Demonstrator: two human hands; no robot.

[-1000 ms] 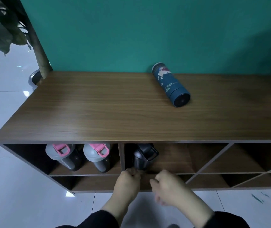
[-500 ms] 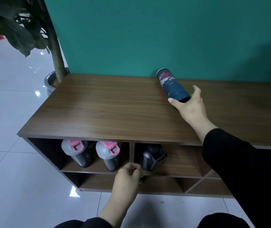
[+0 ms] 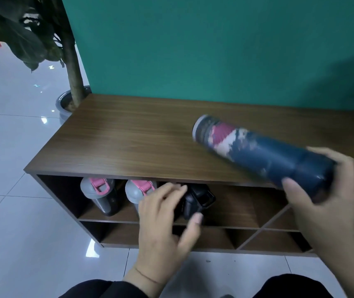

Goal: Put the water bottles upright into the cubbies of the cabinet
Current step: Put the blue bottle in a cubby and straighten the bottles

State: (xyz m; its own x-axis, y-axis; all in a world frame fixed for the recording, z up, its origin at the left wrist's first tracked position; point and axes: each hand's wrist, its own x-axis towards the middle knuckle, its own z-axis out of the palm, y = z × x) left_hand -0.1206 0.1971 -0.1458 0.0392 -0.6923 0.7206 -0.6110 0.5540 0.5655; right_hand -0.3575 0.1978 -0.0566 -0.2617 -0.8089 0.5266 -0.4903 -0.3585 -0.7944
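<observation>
Our right hand (image 3: 324,203) grips the navy flask (image 3: 264,155) by its dark cap end, thumb on the near side and fingers curled round the far side. We hold the flask lying almost level, its pale base pointing left and away from us, and it hangs in front of the right part of the cabinet top (image 3: 128,143); motion blur keeps us from saying whether it touches the wood. A pink, white and blue pattern covers the half of the flask nearest its base.

Our left hand (image 3: 165,224) is spread open with the fingers loosely splayed and holds nothing. It sits in front of the upper row of cubbies, partly covering the divider there, with the thumb reaching towards the black bottle (image 3: 197,201). We cannot tell whether it touches anything.

In the leftmost upper cubby stand two dark bottles side by side, upright, each with a grey lid and a pink clasp: the left one (image 3: 98,196) in plain sight, the right one (image 3: 138,192) half hidden by our left hand. The black bottle stands in the next cubby to the right, at its left side. The lower row of the cabinet (image 3: 225,239) has slanted dividers.

A potted plant (image 3: 73,67) stands on the tiled floor at the cabinet's far left corner, against the teal wall (image 3: 214,46).
</observation>
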